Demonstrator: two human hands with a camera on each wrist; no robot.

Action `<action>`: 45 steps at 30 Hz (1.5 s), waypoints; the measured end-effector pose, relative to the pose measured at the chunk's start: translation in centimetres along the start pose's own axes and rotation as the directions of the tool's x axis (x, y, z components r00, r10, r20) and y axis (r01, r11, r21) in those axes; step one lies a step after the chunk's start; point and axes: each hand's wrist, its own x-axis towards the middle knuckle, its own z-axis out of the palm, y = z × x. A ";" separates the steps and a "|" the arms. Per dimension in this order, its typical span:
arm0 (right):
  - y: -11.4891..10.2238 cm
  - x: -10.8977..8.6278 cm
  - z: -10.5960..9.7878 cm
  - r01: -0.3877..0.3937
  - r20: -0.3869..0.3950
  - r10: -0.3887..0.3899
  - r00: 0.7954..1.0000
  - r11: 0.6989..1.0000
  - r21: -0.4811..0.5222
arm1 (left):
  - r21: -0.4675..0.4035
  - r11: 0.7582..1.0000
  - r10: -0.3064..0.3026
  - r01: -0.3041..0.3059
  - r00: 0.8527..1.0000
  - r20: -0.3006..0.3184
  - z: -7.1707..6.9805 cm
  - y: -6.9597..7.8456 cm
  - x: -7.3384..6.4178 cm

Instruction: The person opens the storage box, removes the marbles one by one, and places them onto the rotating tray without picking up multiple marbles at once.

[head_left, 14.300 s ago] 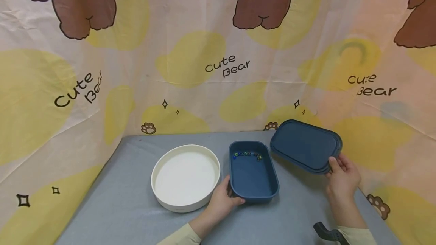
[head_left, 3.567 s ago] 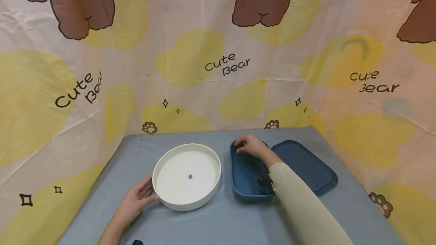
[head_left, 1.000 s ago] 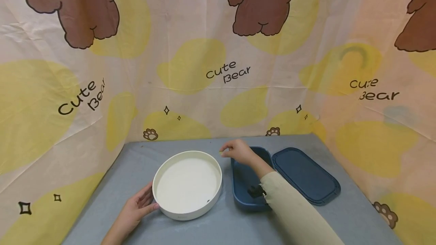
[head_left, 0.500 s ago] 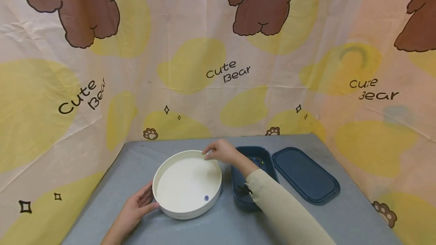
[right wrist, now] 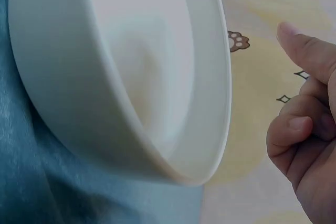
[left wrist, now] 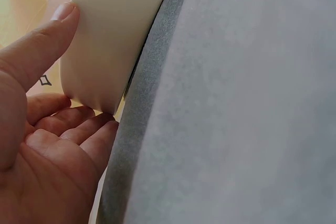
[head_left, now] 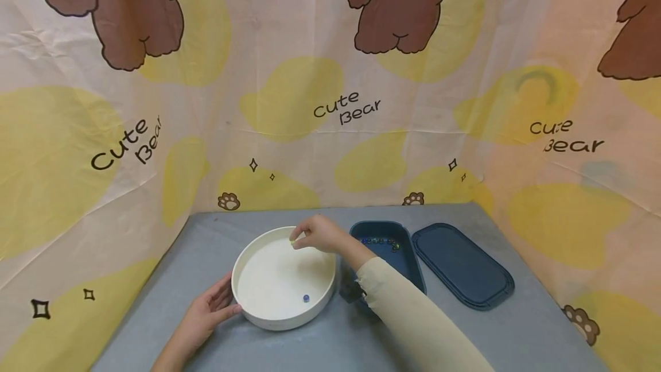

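Note:
A round white tray [head_left: 281, 274] with a low wall stands on the table, and one blue marble [head_left: 306, 298] lies inside it near the front right. My left hand [head_left: 206, 312] touches the tray's left side; in the left wrist view the thumb and loosely bent fingers rest against its outer wall [left wrist: 113, 40]. Over the tray's far part, my right hand [head_left: 322, 234] pinches a small yellowish marble [head_left: 292, 241] between thumb and fingertips. In the right wrist view that marble is hidden. Several more marbles [head_left: 379, 241] lie at the far end of the dark blue box [head_left: 382, 225].
The box's dark blue lid [head_left: 465, 266] lies flat on the grey-blue table cloth [head_left: 289, 352], right of the box. My right sleeve [head_left: 413, 314] crosses over the box's front part. A bear-print curtain [head_left: 289, 102] hangs behind and along both sides.
My right hand has carried the yellowish marble left from the box to over the tray. The blue marble rolled inside the tray. Much earlier, my right hand held the lid and my left the box.

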 end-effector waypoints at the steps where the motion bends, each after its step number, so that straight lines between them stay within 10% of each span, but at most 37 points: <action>1: 0.0 0.0 0.1 0.001 0.008 -0.001 1.000 1.000 0.008 | -0.003 1.000 -0.004 0.004 1.000 0.003 0.0 0.0 0.0; 24: 6.9 -4.7 -6.3 -0.067 -0.051 0.069 0.996 0.997 0.032 | -0.035 0.999 -0.012 0.013 1.000 0.027 0.2 0.2 -0.3; 45: 11.2 -6.0 -6.6 -0.184 -0.116 0.177 0.977 0.981 -0.053 | 0.004 0.999 -0.032 0.032 0.999 0.029 0.2 0.4 0.0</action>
